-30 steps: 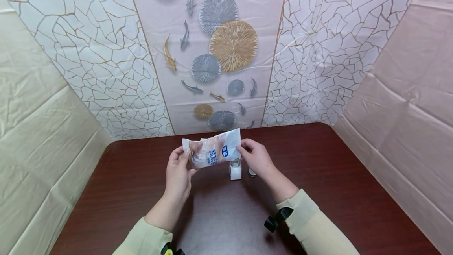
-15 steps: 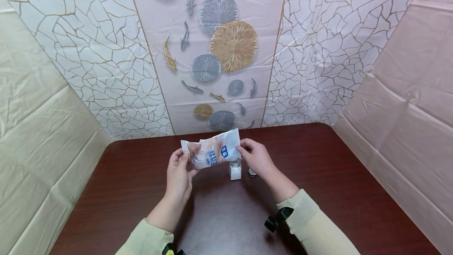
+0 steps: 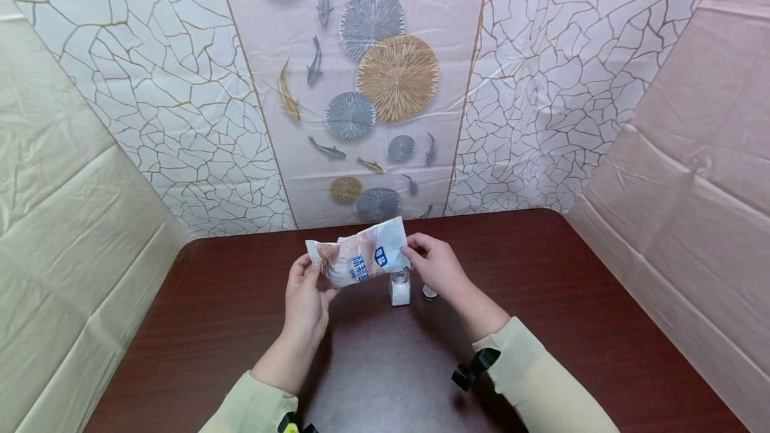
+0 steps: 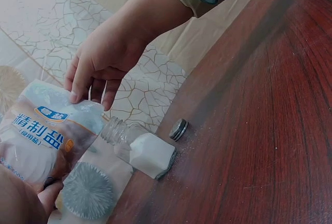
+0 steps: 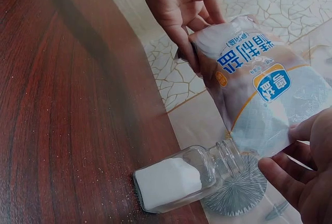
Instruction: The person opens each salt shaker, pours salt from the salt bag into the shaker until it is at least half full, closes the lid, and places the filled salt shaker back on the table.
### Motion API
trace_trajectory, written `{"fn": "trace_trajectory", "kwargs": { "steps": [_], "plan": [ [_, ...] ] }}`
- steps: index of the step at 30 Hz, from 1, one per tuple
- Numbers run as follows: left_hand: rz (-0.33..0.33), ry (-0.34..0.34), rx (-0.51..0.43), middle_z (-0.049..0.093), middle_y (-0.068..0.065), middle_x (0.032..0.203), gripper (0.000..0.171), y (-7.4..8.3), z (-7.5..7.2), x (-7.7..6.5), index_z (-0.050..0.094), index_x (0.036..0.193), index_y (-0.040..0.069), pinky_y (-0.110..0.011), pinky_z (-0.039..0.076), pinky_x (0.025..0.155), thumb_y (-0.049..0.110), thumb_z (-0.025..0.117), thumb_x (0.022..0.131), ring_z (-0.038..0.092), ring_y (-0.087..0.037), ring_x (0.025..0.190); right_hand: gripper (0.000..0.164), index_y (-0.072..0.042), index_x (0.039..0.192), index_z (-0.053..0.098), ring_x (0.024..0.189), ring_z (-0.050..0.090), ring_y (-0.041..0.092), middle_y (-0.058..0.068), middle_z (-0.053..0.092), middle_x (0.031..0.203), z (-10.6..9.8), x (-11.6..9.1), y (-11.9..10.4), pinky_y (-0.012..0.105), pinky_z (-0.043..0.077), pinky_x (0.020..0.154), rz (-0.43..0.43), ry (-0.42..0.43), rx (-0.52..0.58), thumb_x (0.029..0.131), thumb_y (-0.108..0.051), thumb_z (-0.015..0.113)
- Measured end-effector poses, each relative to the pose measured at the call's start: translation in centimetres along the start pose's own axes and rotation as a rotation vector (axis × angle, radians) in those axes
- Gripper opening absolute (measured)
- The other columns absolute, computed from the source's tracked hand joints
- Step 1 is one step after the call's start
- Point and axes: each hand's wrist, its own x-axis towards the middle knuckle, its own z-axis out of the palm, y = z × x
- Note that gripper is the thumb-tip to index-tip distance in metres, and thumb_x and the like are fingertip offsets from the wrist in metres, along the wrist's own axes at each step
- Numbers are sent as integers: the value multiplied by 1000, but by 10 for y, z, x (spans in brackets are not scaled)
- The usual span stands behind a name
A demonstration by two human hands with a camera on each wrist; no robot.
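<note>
A printed plastic bag of salt (image 3: 361, 256) is held tilted above the table between both hands. My left hand (image 3: 305, 303) grips its filled end, thumb in front. At the other end, my right hand (image 3: 440, 269) pinches the pale edge between thumb and fingers. Directly beneath that end stands an upright, uncapped square glass jar (image 3: 400, 291), its mouth close against the bag's lower corner. White salt (image 5: 168, 182) fills a good part of the jar in the right wrist view. Whether grains are falling cannot be made out.
A round metal-rimmed lid (image 4: 179, 129) lies on the table right of the jar. Fine white grains are scattered on the dark red wooden table (image 5: 72, 146) around the jar's base. Patterned cloth (image 3: 361, 85) hangs behind the far table edge.
The bag has shifted slightly left and tips a little more, with both hands keeping their hold. The jar and lid stay in place.
</note>
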Motion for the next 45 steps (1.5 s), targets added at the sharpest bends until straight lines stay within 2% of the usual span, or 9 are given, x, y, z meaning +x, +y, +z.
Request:
{"fn": "trace_trajectory", "kwargs": {
  "steps": [9,18,31,39,45],
  "plan": [
    [-20,6,-12,52,-5,124,17,-2,0,-1,50,121,16,-47,51,86,17,40,107,50,-23,112,10,-11,104,69,72,61,15,2,68,90,-2,1,-5,31,51,65,-25,-15,-49,96,-15,66],
    [-47,8,-38,54,-4,123,16,-7,-4,2,49,121,18,-49,48,89,20,41,108,50,-22,113,9,-11,102,71,81,60,16,1,70,93,-1,4,-4,34,50,72,-64,-9,-104,96,-16,67],
    [-51,9,-97,56,-2,124,17,-12,-7,3,47,119,20,-60,40,98,17,34,109,46,-20,121,7,-13,100,71,79,60,15,-1,70,90,1,7,-7,32,50,69,-72,-18,-127,96,-17,67],
    [-84,11,-158,44,-8,140,21,-16,-12,4,42,126,20,-66,35,102,15,30,109,39,-23,130,8,-14,100,73,79,60,15,-1,71,92,5,8,-13,32,50,70,-71,-33,-136,95,-16,68],
    [-94,20,-140,43,-10,142,18,-17,-15,4,42,123,21,-68,31,103,19,31,109,38,-25,131,8,-14,101,73,79,61,15,1,71,95,7,9,-18,32,51,68,-79,-58,-144,95,-15,68]
  ]
}}
